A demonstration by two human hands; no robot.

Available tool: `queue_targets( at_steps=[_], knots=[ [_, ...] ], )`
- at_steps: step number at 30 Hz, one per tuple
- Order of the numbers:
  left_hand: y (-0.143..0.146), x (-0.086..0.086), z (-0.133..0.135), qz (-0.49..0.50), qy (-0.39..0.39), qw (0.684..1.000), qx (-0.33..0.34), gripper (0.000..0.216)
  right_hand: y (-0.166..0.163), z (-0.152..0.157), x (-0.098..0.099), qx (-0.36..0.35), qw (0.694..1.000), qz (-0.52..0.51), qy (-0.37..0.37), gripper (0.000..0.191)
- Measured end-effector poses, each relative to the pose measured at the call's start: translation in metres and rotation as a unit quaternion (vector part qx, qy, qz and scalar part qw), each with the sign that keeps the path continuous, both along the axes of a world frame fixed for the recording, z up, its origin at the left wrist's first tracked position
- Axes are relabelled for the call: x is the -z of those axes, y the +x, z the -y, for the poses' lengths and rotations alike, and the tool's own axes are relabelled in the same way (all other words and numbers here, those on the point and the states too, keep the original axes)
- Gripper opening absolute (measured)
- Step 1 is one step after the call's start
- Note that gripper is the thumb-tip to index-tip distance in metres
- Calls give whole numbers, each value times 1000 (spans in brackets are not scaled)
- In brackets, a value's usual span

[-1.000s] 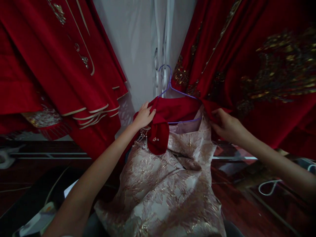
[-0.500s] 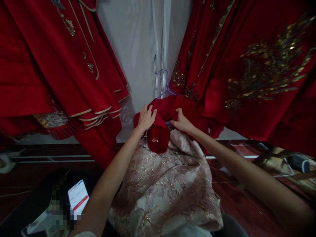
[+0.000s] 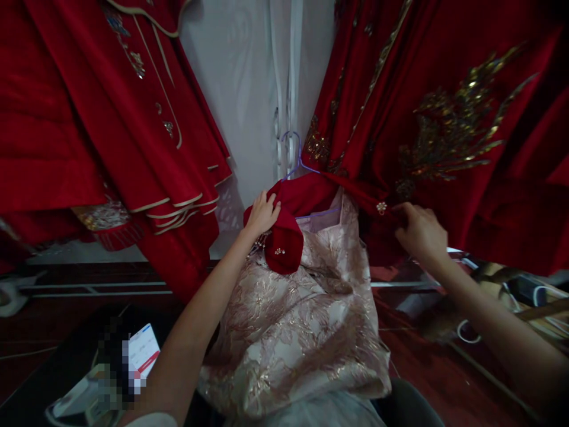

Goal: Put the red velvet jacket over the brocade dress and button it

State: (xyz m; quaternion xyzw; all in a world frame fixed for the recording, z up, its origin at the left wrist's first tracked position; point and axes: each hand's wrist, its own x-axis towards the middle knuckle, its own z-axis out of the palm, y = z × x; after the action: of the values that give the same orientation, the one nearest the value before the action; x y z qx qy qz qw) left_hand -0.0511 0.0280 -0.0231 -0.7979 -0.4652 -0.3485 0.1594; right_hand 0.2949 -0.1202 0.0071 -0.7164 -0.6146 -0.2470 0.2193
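Observation:
A red velvet garment (image 3: pixel 306 198) with a pale pink and gold brocade lining (image 3: pixel 293 332) hangs on a thin purple hanger (image 3: pixel 296 160) in the middle. My left hand (image 3: pixel 262 213) is closed on the garment's left shoulder, where a folded red flap with small pearl beads (image 3: pixel 282 243) droops down. My right hand (image 3: pixel 420 231) is closed on the red fabric of the right side, just beside a small beaded ornament (image 3: pixel 381 207), pulling that edge out to the right.
Red garments with cream piping (image 3: pixel 133 136) hang at left and red ones with gold embroidery (image 3: pixel 448 124) at right. A white wall with white hangers (image 3: pixel 284 77) is behind. A phone (image 3: pixel 142 353) lies at lower left, cables (image 3: pixel 471 332) on the dark red floor at right.
My right hand has moved from the garment's centre, near my left hand, out to the right edge, spreading the red fabric and uncovering the brocade lining. My left hand has stayed put.

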Motion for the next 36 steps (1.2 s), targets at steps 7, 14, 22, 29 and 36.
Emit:
queue_targets(
  at_steps=[7, 14, 22, 29, 36],
  knots=[
    [3, 0, 1, -3, 2, 1000, -9, 37, 52, 38, -10, -110, 967, -213, -82, 41],
    [7, 2, 4, 18, -3, 1000, -10, 37, -58, 52, 16, -344, 870, -296, -192, 32],
    [-6, -2, -3, 31, -27, 999, 12, 33, -126, 32, 71, -348, 855, -119, -365, 49],
    [-4, 1, -3, 8, -22, 1000, 13, 31, -99, -14, 11, -339, 874, -99, -334, 18],
    [-3, 1, -3, -12, -9, 1000, 0, 31, -111, -85, 11, -200, 958, -194, -67, 53]
  ],
)
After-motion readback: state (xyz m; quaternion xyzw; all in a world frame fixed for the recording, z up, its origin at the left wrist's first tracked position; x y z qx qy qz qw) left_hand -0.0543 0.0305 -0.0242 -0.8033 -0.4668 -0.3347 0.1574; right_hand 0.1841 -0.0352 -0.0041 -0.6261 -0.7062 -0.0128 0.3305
